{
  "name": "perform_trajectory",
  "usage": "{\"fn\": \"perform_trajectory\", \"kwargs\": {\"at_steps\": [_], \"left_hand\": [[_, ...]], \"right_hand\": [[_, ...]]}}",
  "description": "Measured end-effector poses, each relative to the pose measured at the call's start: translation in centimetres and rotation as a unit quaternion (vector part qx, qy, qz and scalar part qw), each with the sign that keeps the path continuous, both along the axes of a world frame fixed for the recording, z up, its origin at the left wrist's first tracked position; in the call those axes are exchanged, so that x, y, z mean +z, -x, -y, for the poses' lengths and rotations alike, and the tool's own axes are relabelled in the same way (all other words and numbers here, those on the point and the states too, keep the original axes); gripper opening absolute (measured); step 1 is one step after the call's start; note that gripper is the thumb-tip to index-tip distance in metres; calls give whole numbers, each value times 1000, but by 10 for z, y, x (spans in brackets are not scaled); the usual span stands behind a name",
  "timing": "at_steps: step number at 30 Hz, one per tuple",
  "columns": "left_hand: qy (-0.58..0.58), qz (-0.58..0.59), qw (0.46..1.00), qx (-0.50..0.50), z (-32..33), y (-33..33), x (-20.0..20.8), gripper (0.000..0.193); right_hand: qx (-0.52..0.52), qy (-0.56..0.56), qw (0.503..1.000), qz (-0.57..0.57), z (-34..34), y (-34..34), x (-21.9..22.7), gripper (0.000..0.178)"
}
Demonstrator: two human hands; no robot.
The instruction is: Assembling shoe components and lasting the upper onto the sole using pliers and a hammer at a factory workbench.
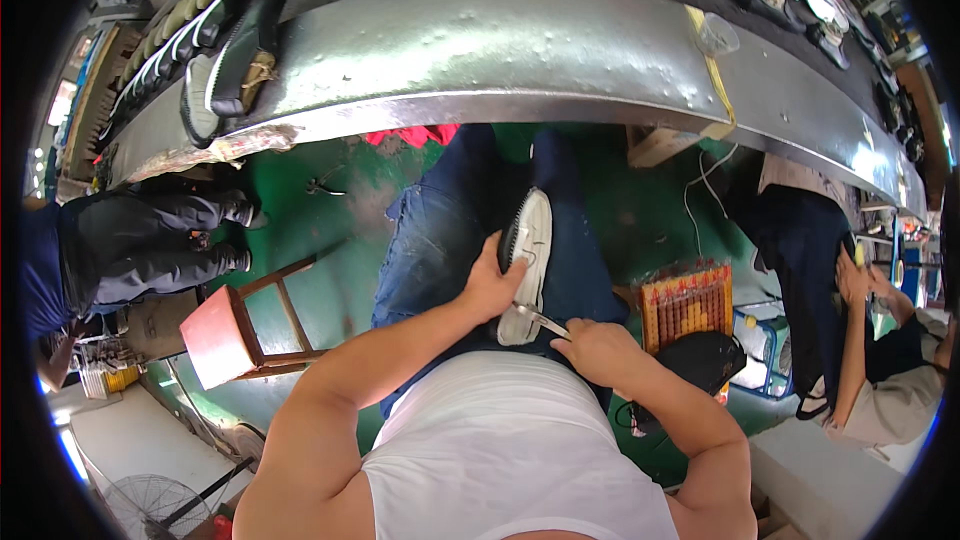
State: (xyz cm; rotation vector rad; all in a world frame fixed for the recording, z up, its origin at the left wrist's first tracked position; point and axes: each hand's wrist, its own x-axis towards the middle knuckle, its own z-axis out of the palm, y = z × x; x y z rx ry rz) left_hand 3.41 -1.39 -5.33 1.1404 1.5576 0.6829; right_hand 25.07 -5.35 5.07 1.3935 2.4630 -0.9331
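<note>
Across my thighs lies a shoe [536,230] with its pale underside turned up and a dark, stitched-looking edge along its left side. My left hand [492,282] is closed round its left side, the thumb pressing on the underside. In my right hand [605,354] is a slim silver metal hand tool [542,319], gripped at its near end. Its far end reaches the underside close to the shoe's near end. Whether the tool is a knife or pincers is too small to tell.
Ahead runs a metal-edged bench [480,40] with black shoes [245,55] at the left. A stool [220,335] stands left, a wooden-bead seat mat [685,305] and black bag [700,370] right. Other people are on both sides; one person's hand [852,278] shows at the right.
</note>
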Motion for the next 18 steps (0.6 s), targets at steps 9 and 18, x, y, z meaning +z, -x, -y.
{"fn": "perform_trajectory", "kwargs": {"at_steps": [9,18], "left_hand": [[28,122,974,-189,34,35,19,98],[-122,-163,953,-224,16,26,23,101]], "right_hand": [[-167,473,852,-152,-35,-31,-7,46],[-75,-8,993,-93,-31,2,-34,42]]}}
